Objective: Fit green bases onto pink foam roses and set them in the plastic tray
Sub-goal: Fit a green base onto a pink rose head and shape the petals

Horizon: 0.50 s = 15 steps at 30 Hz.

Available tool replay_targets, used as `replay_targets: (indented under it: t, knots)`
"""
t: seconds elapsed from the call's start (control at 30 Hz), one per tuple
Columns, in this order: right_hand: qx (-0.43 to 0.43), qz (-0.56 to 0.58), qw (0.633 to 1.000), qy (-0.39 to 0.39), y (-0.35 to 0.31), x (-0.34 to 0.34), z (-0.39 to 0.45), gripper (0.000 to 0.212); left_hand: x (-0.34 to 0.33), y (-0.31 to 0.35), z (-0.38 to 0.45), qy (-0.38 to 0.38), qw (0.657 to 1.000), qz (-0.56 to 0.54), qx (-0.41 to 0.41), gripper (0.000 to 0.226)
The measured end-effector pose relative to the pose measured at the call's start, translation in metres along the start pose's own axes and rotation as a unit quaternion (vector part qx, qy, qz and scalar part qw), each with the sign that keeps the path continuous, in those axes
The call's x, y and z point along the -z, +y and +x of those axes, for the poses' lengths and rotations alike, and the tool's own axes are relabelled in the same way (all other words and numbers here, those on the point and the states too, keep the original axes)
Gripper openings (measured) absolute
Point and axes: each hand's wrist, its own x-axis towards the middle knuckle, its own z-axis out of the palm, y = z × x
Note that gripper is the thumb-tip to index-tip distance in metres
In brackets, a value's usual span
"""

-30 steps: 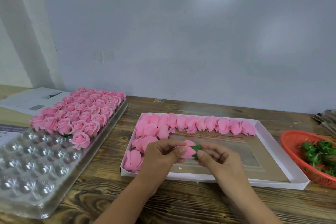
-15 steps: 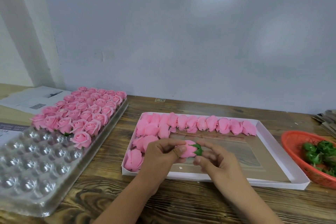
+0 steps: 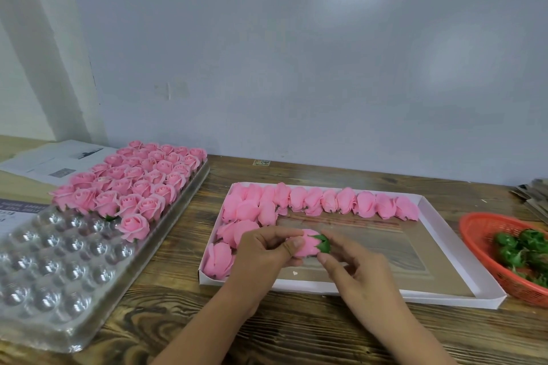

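Observation:
My left hand [image 3: 261, 255] pinches a pink foam rose [image 3: 307, 246] lying sideways above the white box [image 3: 444, 295]. A green base [image 3: 323, 243] sits on the rose's right end. My right hand [image 3: 355, 270] is just right of it, fingertips loosely curled under the base; contact is unclear. Several loose pink roses [image 3: 326, 200] line the far and left sides of the box. The clear plastic tray [image 3: 59, 284] lies at left, its far half filled with finished roses [image 3: 142, 178].
A red basket [image 3: 486, 234] holding several green bases [image 3: 522, 249] stands at the right edge. Papers [image 3: 53, 160] lie behind the tray, and a stack of flat sheets [image 3: 530, 195] sits far right. The wooden table [image 3: 296, 332] fronts a pale wall.
The green base has gone from between my right fingers onto the rose's end. My right hand has drawn slightly down and away from it.

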Motion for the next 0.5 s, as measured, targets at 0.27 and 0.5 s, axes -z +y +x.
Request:
replay_targets:
  t: [0.27,0.5]
  knots:
    - [-0.016,0.086,0.996,0.003,0.0031,-0.0027,0.0028,0.040,0.0014,-0.0015,-0.0004,-0.031,0.999,-0.009,-0.007,0.014]
    - [-0.030,0.104,0.994,-0.005,0.0030,-0.0054,0.0013,0.046,0.0022,-0.0031,-0.0002,-0.044,0.999,0.003,-0.008,0.015]
